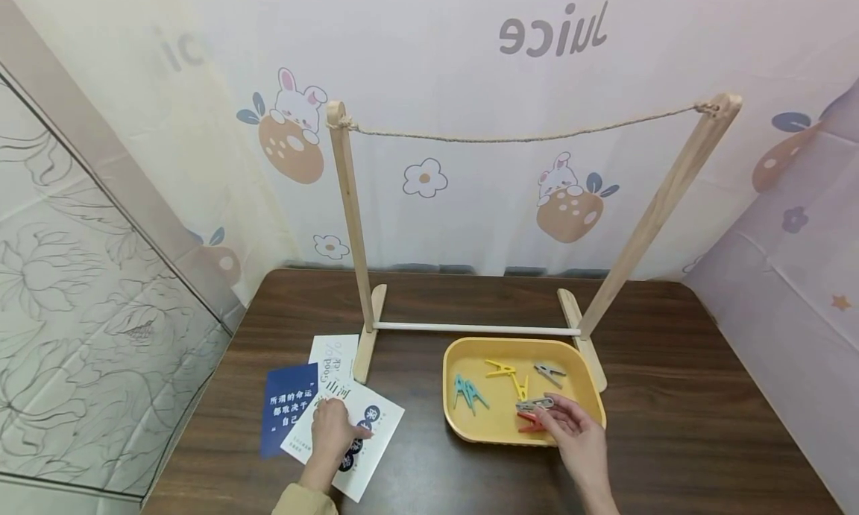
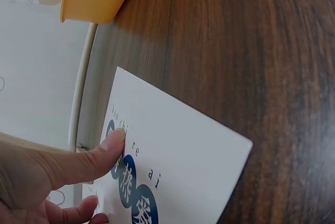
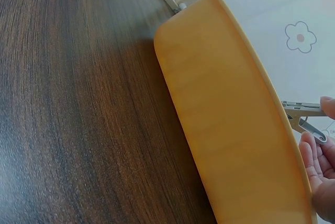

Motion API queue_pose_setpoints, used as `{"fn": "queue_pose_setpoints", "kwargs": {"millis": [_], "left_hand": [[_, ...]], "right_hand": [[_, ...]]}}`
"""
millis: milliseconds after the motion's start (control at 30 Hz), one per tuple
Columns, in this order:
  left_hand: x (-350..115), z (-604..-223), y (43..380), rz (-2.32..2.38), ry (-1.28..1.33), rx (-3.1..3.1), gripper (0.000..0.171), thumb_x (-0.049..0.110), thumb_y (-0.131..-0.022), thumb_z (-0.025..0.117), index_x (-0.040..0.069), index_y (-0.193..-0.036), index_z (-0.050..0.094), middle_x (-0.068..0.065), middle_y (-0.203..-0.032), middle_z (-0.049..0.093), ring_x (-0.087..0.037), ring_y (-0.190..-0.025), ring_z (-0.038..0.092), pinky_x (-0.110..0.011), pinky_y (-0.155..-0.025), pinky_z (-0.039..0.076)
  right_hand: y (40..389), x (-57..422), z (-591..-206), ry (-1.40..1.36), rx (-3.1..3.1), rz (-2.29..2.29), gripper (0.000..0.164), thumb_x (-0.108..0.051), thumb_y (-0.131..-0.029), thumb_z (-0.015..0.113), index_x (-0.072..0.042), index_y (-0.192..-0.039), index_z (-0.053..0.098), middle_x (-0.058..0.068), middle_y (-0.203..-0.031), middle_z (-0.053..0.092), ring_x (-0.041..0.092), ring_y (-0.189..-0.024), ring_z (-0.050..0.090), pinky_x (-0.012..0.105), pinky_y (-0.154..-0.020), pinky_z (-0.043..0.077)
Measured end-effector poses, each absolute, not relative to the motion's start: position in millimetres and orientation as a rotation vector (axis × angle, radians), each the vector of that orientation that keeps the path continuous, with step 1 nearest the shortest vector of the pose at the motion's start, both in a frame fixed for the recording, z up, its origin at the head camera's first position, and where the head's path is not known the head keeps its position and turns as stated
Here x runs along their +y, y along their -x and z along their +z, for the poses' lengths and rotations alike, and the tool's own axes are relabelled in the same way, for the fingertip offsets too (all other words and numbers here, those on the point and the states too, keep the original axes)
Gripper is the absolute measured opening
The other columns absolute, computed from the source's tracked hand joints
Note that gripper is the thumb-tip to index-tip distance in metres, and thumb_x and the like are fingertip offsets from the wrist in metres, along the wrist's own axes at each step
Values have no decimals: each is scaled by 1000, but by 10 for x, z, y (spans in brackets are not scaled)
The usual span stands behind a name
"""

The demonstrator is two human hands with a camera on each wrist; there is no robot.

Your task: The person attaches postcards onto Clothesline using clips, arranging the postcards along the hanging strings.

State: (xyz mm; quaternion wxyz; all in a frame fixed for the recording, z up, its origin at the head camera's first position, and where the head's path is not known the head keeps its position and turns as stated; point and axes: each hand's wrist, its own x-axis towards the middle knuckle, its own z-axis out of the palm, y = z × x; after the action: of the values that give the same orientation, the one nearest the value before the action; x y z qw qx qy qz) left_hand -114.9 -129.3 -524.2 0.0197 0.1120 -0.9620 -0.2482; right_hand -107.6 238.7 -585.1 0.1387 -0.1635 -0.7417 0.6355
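Note:
My left hand (image 1: 332, 429) rests on a white card (image 1: 376, 444) printed with dark round marks and Chinese characters. In the left wrist view the thumb (image 2: 86, 164) lies across the card's printed face. Under and beside this card are a blue card (image 1: 278, 411) and another white card (image 1: 344, 347). My right hand (image 1: 573, 437) pinches a grey clothespin (image 1: 535, 405) between thumb and fingers, over the near right part of a yellow basket (image 1: 459, 429). Inside the basket lie teal clothespins (image 1: 471, 393), yellow clothespins (image 1: 502, 368), another grey clothespin (image 1: 550, 373) and a red clothespin (image 1: 530, 423).
Behind the basket stands a wooden frame with a left post (image 1: 354, 224), a right post (image 1: 654, 220) and a white crossbar (image 1: 470, 328) low down. A rope (image 1: 523, 139) sags between the post tops. Patterned curtain (image 1: 443, 224) hangs behind the brown table (image 1: 705, 425).

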Motion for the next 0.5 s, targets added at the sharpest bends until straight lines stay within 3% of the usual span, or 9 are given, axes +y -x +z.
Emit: {"fn": "queue_pose_setpoints", "kwargs": {"millis": [233, 500], "left_hand": [[-1268, -5212, 1118, -750, -334, -2977, 63, 21, -39, 88, -14, -77, 51, -20, -70, 48, -33, -67, 48, -45, -62, 41], [-1214, -5244, 1086, -695, -336, -2953, 75, 38, -40, 85, -15, -79, 48, -17, -72, 42, -29, -68, 43, -42, -59, 39]], "right_hand": [[1070, 2387, -5847, 464, -2146, 1844, 39, -24, -67, 77, -11, -102, 62, 8, -84, 64, 15, -72, 62, 22, -58, 49], [1070, 2387, -5857, 464, -2153, 1839, 39, -25, -67, 77, -11, -101, 62, 8, -83, 64, 15, -72, 62, 22, -58, 49]]}}
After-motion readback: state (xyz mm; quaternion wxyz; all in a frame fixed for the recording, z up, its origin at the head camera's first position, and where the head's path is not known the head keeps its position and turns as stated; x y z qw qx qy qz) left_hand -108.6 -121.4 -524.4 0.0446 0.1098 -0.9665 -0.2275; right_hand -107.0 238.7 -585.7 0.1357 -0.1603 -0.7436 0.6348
